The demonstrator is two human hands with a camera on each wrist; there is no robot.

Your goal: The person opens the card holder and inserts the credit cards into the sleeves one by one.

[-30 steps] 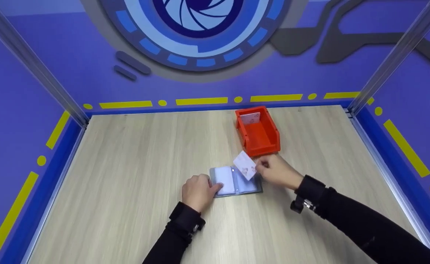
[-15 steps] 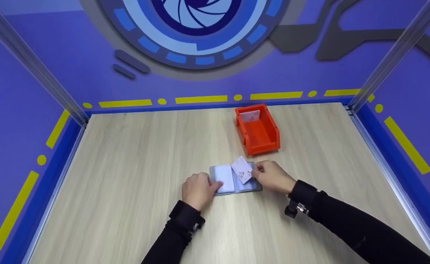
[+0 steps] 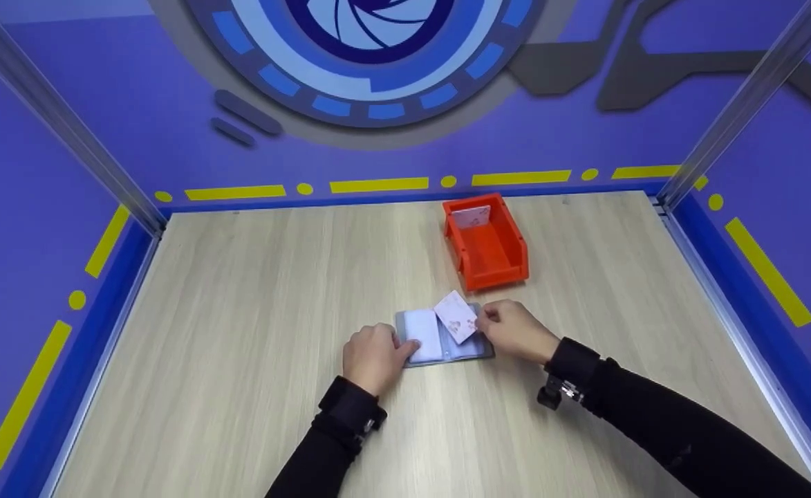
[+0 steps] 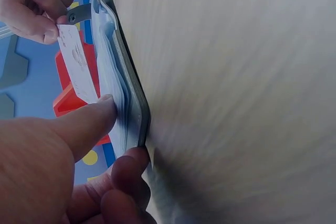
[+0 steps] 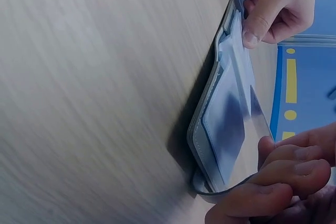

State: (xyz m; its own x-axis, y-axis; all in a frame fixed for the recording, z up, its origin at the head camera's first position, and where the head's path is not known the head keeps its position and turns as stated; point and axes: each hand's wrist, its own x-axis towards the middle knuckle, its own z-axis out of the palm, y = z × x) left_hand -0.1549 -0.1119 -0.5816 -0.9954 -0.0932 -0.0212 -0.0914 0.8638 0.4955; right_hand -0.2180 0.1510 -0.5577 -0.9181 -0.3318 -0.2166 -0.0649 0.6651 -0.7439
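A small grey card holder (image 3: 422, 335) with clear plastic sleeves lies spread open on the table. At its left edge, my left hand (image 3: 372, 360) pinches it, thumb on the sleeves (image 4: 107, 61) and fingers against the cover's edge. My right hand (image 3: 516, 330) holds a white card (image 3: 455, 317) with small reddish prints by one corner between thumb and finger. The card is tilted above the right-hand sleeve (image 5: 226, 124), apart from the left hand. A grey snap strap (image 4: 81, 13) of the holder runs close by the right hand's fingers.
Behind the card holder stands a red plastic bin (image 3: 496, 279), with another printed card (image 3: 471, 217) leaning on its back wall. Blue-purple panels (image 3: 350, 162) bound the wooden table (image 3: 253, 290) at the back and both sides.
My right hand has carried the card slightly left and down, over the open holder. During the last half second it has hardly moved. The left hand stays on the holder's edge.
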